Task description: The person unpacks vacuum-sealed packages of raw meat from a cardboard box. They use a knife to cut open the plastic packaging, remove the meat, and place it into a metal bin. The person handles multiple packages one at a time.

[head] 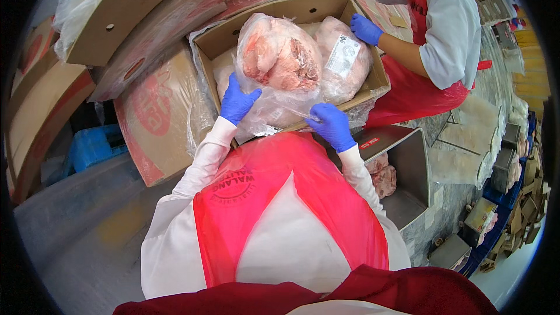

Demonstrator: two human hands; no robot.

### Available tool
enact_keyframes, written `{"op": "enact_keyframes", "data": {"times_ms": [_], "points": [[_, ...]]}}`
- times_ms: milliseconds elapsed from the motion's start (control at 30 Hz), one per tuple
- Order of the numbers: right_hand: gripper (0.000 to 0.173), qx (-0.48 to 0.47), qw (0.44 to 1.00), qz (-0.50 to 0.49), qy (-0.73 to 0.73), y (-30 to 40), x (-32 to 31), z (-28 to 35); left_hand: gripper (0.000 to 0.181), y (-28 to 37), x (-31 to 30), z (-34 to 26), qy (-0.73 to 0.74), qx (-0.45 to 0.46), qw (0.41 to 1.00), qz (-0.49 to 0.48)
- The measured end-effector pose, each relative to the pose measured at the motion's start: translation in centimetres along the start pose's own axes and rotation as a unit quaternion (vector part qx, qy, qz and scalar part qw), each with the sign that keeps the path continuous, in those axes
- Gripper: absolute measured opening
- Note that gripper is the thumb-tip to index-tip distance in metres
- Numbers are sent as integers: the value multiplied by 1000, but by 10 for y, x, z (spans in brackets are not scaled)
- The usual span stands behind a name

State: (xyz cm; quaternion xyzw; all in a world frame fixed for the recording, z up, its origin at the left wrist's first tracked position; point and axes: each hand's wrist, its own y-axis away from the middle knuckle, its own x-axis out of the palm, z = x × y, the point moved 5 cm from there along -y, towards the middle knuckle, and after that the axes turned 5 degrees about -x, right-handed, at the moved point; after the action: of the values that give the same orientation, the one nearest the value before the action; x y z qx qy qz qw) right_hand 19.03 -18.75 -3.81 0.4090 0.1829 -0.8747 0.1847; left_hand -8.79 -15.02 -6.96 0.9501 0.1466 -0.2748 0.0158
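My left hand (238, 99), in a blue glove, holds the near left side of a clear plastic bag (280, 101). The thumb lies over the film. My right hand (331, 126), also gloved in blue, pinches the bag's loose near edge. Inside the bag is a large pale-pink frozen meat piece (282, 54), with darker red flesh on its right side. It rests in an open cardboard box (273, 11) before me. To its right lies another bagged meat piece (348, 59) with a printed label. More bagged meat is partly hidden under the film.
A co-worker's blue-gloved hand (366, 29) is at the box's right side. Plastic-wrapped cartons (162, 105) stand at left, near a blue plastic crate (96, 146). A metal bin (404, 183) holding meat pieces is low on my right.
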Motion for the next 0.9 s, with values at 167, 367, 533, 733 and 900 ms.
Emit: {"op": "enact_keyframes", "data": {"times_ms": [167, 367, 533, 733, 900], "points": [[20, -27, 991, -127, 20, -9, -10, 12, 50, -28, -12, -14, -124, -52, 988, 69], [17, 28, 992, -100, -77, -11, 16, 8, 38, -56, -1, 27, 27, -15, 996, 89], [19, 51, 995, -56, -64, -3, 21, -6, 36, -71, 10, 31, 119, -216, 945, 213], [23, 81, 993, -50, -67, -1, 17, -4, 43, -101, 21, 89, 82, -50, 983, 158], [24, 7, 962, -269, 41, 5, -11, 31, 44, -83, 13, 70, -1, -49, 991, 122]]}}
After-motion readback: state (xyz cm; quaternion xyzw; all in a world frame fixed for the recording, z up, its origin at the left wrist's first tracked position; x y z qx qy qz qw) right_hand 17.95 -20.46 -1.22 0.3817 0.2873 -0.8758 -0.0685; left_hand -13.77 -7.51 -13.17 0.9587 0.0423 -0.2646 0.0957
